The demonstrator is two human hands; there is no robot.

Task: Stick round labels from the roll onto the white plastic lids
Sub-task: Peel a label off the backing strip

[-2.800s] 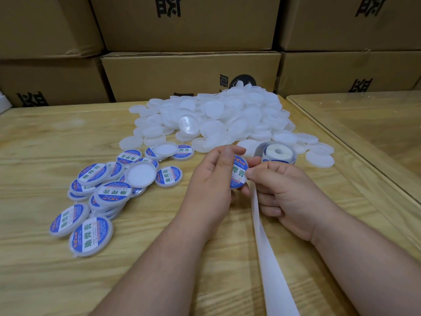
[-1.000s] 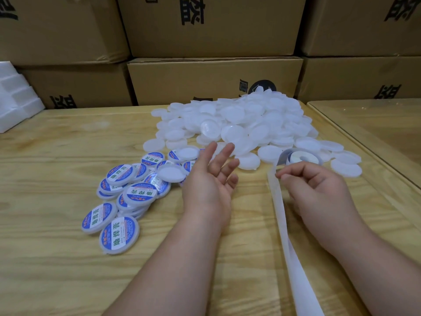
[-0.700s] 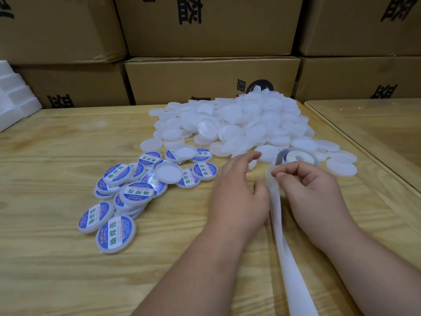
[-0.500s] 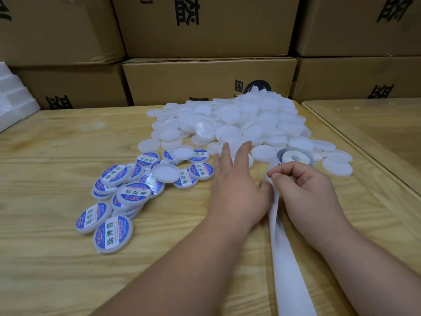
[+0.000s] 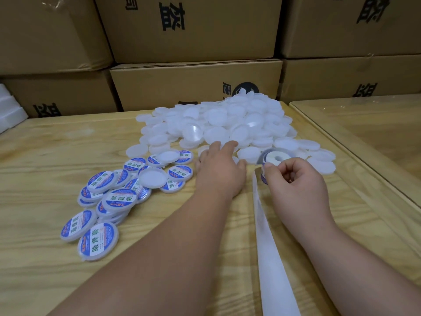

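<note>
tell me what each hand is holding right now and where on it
The right hand pinches a label at its edge, by the label roll. The left hand holds nothing, fingers spread at the pile of white lids.

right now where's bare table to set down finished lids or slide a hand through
Bare wood lies left of the labelled lids, out to the white foam, and nearer you below them. A free lane runs between the left hand and the backing strip. Crowded: the plain lid pile at the back and the label roll by the right hand.
</note>
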